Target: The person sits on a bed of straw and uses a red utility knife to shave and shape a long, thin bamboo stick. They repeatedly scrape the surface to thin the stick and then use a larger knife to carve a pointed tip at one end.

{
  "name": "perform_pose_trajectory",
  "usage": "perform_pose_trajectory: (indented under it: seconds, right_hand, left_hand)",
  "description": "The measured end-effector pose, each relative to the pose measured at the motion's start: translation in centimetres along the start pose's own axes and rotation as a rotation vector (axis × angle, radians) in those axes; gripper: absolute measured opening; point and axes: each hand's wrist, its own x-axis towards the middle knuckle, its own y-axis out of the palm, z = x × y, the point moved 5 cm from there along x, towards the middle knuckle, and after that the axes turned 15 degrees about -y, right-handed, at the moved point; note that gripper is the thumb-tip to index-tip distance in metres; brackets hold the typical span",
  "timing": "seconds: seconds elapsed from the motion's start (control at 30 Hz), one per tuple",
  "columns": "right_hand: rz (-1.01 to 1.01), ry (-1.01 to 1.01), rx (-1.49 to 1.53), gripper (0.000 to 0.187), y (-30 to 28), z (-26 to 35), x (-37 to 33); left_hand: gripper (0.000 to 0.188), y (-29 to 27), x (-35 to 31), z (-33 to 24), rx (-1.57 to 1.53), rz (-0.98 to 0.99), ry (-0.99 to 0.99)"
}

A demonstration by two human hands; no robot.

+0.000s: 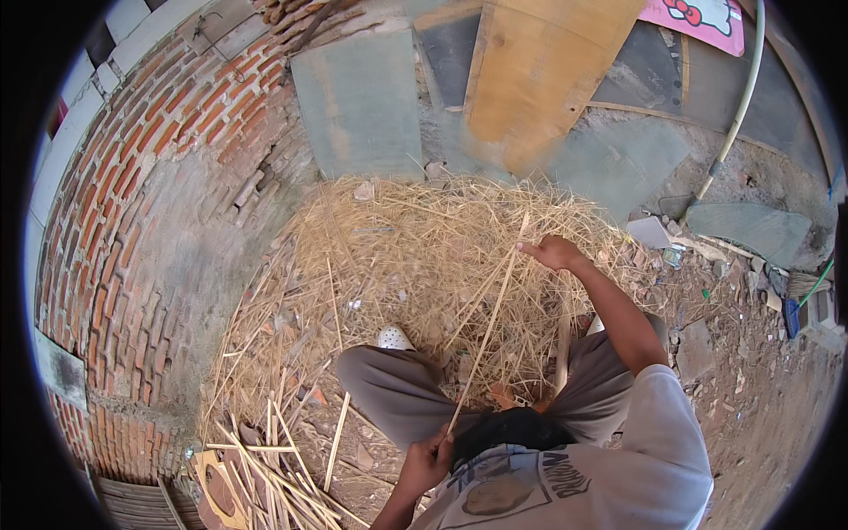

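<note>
A long, thin, pale strip that looks like split bamboo (487, 340) slants across my lap and over the straw-coloured shavings. My left hand (430, 456) is closed round its near end, close to my waist. Farther out and to the right, my right hand (556, 253) pinches the strip toward its far end, the arm stretched forward. Beneath the strip lies a wide heap of fine shavings (397, 256). My legs are bent on either side, and a pale shoe (394, 338) shows at the heap's near edge.
Several longer strips (274, 477) lie piled at the lower left, beside a tan board with a cut-out (216, 490). A brick wall (132, 291) rises on the left. Grey panels (358, 110) and an orange-brown board (539, 79) lean at the back. A pale pipe (740, 115) stands right.
</note>
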Motion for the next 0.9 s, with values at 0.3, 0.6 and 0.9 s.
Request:
perform_pose_trajectory:
  seconds: [0.3, 0.6, 0.9]
  right_hand:
    - [-0.179, 0.076, -0.11, 0.08, -6.6, 1.2, -12.7]
    - [-0.559, 0.677, 0.04, 0.053, 19.2, -19.1, -37.1]
    - [-0.291, 0.733, 0.539, 0.053, 57.5, -21.0, -39.1]
  left_hand:
    - [0.03, -1.4, 6.5, -0.6, -0.339, 0.192, -0.194]
    - [0.036, -1.5, 12.4, -6.9, -0.261, 0.413, -0.233]
    - [0.035, 2.8, 15.6, -12.0, -0.281, 0.618, -0.283]
